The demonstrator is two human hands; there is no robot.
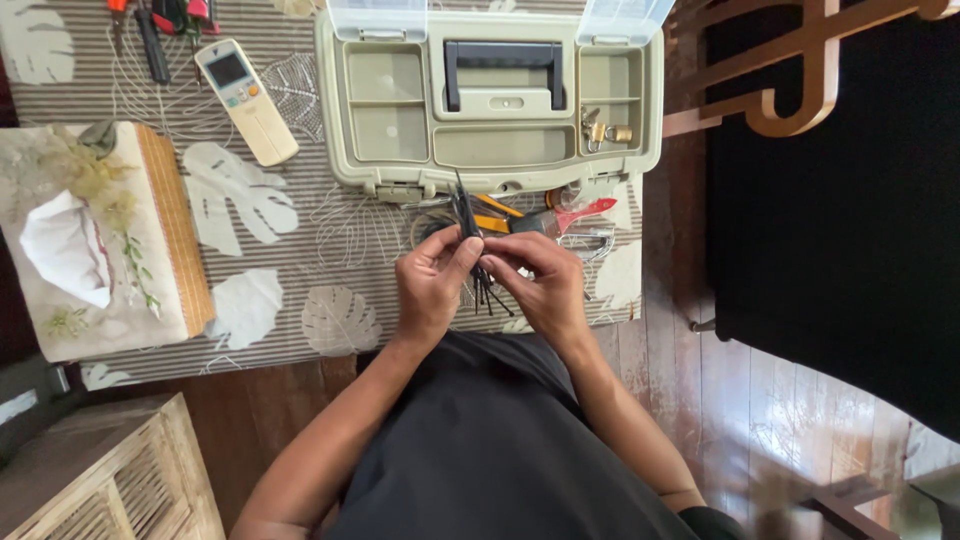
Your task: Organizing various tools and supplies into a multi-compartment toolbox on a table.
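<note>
Both of my hands meet over the near edge of the table and together pinch a bundle of thin black cable ties (470,232). My left hand (432,285) grips the bundle near its middle with thumb and forefinger. My right hand (540,283) closes on the same bundle from the right. The ties' ends stick up toward the toolbox and fan out below my fingers. Just beyond my hands lie a red-handled tool (572,215) and orange-handled pliers (492,212), partly hidden.
A beige plastic toolbox (497,100) with open lid compartments stands at the table's far side, a small brass padlock (608,132) in its right tray. A white remote control (246,100) and a tissue box (95,240) lie left. A dark wooden chair (820,150) stands right.
</note>
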